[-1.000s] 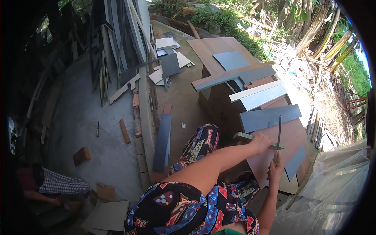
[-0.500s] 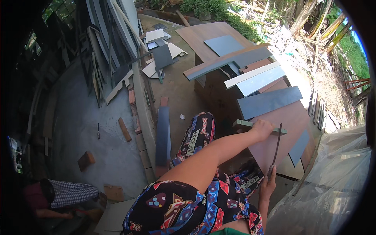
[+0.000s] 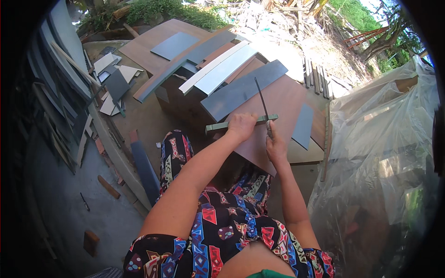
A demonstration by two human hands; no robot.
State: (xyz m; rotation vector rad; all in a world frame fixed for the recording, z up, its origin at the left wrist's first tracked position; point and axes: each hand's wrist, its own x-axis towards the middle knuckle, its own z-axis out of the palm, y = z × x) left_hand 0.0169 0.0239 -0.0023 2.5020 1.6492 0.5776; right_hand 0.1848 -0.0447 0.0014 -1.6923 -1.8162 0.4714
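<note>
My left hand (image 3: 243, 125) is closed around a narrow pale-green strip (image 3: 218, 126), pressing it down over a brown board (image 3: 278, 99). The strip lies crosswise, its left end jutting past the board's edge. In my right hand (image 3: 276, 144) is the handle of what looks like a handsaw (image 3: 261, 96), its long, thin dark blade pointing away from me. That blade crosses the strip close to its right end, just right of my left hand. I see it almost edge-on, so no teeth can be made out.
A blue-grey panel (image 3: 245, 90), a white strip (image 3: 214, 66) and other boards lie on the brown surface ahead. Clear plastic sheeting (image 3: 371, 153) hangs on the right. Scrap pieces (image 3: 116, 83) and leaning panels (image 3: 60, 69) are at left, with a block (image 3: 91, 243) on the floor.
My right hand has pushed the blade forward, bringing the handle up close to the green strip. My left hand still grips the strip. The whole view has swung to the right.
</note>
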